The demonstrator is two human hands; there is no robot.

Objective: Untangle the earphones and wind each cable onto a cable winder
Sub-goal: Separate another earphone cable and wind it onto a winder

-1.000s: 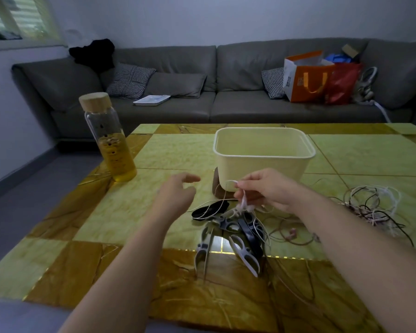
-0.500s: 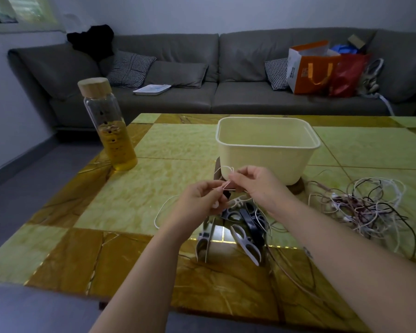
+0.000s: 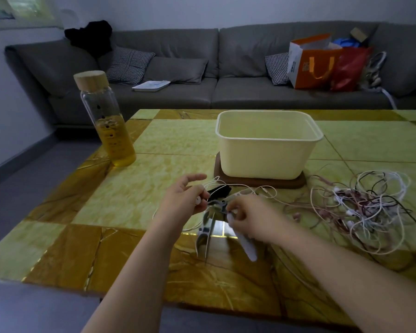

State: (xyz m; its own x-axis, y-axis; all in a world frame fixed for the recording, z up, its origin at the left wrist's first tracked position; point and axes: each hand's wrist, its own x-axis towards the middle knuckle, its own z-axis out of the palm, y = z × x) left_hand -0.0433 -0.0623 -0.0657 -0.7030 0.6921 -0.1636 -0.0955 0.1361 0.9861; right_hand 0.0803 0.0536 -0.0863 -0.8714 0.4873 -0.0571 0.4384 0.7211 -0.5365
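Note:
A thin white earphone cable runs across the table between my hands. My left hand pinches its earbud end, with the index finger raised. My right hand has come down on a small pile of black and white cable winders and its fingers curl round one of them. A large tangle of white, pink and dark earphone cables lies on the table to the right, apart from both hands.
A cream plastic tub stands on a brown mat just behind my hands. At the table's left edge is a glass bottle of yellow liquid. A grey sofa with bags and cushions lies beyond the table.
My left hand has taken the cable's earbud end and drawn it left. My right hand let go of the cable and dropped onto the winders.

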